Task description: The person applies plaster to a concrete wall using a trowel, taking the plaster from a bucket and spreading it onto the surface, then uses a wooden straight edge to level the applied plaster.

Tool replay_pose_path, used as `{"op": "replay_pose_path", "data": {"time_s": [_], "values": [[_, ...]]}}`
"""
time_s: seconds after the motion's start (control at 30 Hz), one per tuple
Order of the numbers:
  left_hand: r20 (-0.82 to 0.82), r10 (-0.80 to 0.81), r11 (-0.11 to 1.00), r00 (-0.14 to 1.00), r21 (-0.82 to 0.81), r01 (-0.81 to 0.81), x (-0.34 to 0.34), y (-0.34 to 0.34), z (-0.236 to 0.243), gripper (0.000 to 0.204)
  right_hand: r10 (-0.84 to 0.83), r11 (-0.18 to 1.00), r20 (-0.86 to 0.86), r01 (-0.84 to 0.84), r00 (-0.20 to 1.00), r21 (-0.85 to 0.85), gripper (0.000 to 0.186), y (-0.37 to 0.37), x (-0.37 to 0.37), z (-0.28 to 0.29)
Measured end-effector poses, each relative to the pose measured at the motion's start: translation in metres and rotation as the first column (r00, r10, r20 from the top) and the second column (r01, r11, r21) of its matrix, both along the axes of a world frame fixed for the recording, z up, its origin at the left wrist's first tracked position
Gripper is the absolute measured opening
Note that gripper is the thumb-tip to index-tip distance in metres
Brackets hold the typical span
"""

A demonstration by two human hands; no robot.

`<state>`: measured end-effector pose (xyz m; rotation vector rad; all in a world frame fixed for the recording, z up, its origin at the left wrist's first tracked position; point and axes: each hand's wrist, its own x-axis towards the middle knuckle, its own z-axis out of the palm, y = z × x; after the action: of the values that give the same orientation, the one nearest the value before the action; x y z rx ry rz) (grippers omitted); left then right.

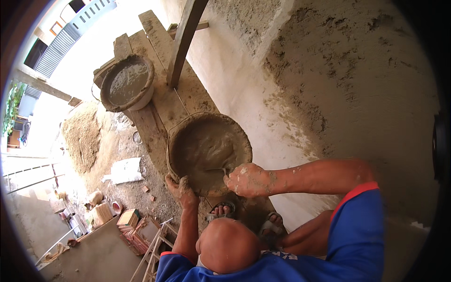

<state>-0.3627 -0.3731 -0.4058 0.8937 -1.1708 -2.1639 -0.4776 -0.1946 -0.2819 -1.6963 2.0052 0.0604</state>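
A round bucket (248,155) of wet grey mortar (206,145) stands on wooden planks in front of me. My left hand (182,189), smeared with mortar, grips the bucket's near-left rim. Over the near-right rim, my right hand (249,180) is closed in a fist around a handle. From it a thin bent metal neck (217,169) reaches into the mortar, like a trowel's; its blade is hidden. Mortar also spots the right hand and wrist.
Another bucket (145,96) with mortar stands farther along the planks (164,110). A slanting wooden post (183,42) rises beside it. The partly plastered wall (338,84) runs along the right. Down on the left lie a sand pile (81,136), a white sack (127,170) and stacked tiles (134,230).
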Motion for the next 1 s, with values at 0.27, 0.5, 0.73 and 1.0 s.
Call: {"op": "replay_pose_path", "data": {"time_s": [0.27, 0.5, 0.73, 1.0], "values": [[0.218, 0.045, 0.917, 0.975, -0.396, 0.046, 0.017, -0.011, -0.039, 0.051, 0.095, 0.978, -0.356, -0.020, 0.930, 0.207, 0.026, -0.049, -0.054, 0.088], [0.255, 0.073, 0.900, 0.964, -0.433, 0.046, 0.022, -0.015, -0.058, 0.067, -0.037, 0.909, -0.415, 0.203, 0.909, 0.364, 0.022, -0.111, -0.052, -0.030], [0.002, 0.020, 0.991, 1.000, -0.131, -0.019, 0.019, -0.013, -0.038, 0.066, 0.275, 0.742, -0.240, -0.046, 0.931, 0.669, 0.025, -0.138, -0.080, -0.015], [0.372, 0.053, 0.944, 0.927, -0.322, 0.075, 0.007, 0.006, 0.031, 0.048, 0.024, 0.999, 0.724, -0.044, 0.689, 0.008, 0.005, -0.056, -0.145, -0.058]]}}
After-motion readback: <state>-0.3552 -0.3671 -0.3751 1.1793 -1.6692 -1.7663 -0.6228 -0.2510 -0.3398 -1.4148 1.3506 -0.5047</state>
